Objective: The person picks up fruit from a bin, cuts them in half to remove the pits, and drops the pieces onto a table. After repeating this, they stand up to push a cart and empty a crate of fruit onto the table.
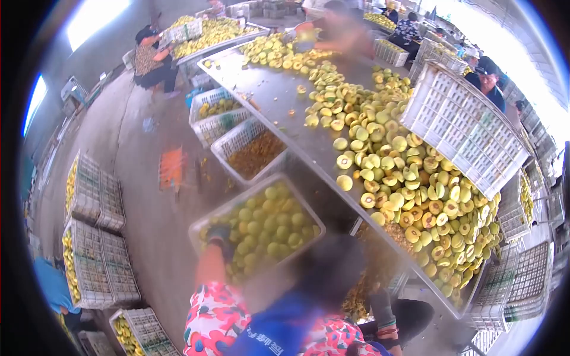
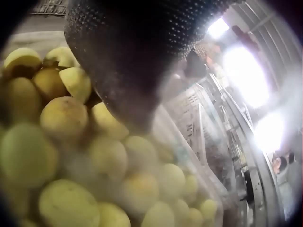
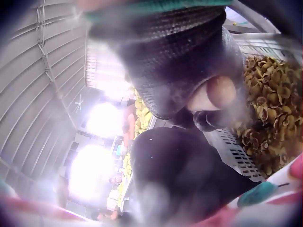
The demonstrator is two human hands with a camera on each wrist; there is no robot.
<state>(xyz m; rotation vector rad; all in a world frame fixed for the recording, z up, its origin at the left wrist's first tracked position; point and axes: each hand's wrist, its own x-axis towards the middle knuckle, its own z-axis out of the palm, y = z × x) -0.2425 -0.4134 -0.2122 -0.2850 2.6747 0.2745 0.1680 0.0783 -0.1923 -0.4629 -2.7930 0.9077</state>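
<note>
In the head view my left hand (image 1: pixel 219 237), in a dark glove, is over the left part of a crate (image 1: pixel 316 213) full of whole yellow-green fruit (image 1: pixel 252 222). The left wrist view shows the dark glove (image 2: pixel 128 61) against the fruit (image 2: pixel 64 118) beside the crate's rim; its fingers are not distinct. My right hand (image 1: pixel 380 302), also gloved, is beside a dark-clothed knee (image 1: pixel 412 314). In the right wrist view this hand (image 3: pixel 175 71) curls round a tan, round-ended thing that looks like a handle (image 3: pixel 221 92).
A metal table (image 1: pixel 279 98) bears a heap of halved fruit (image 1: pixel 415 190) and a tilted white crate (image 1: pixel 466 121). Crates of brown pieces (image 1: pixel 255 151) and fruit (image 1: pixel 219 107) stand beside it. Stacked crates (image 1: pixel 98 261) line the left; another person (image 1: pixel 157 59) sits further back.
</note>
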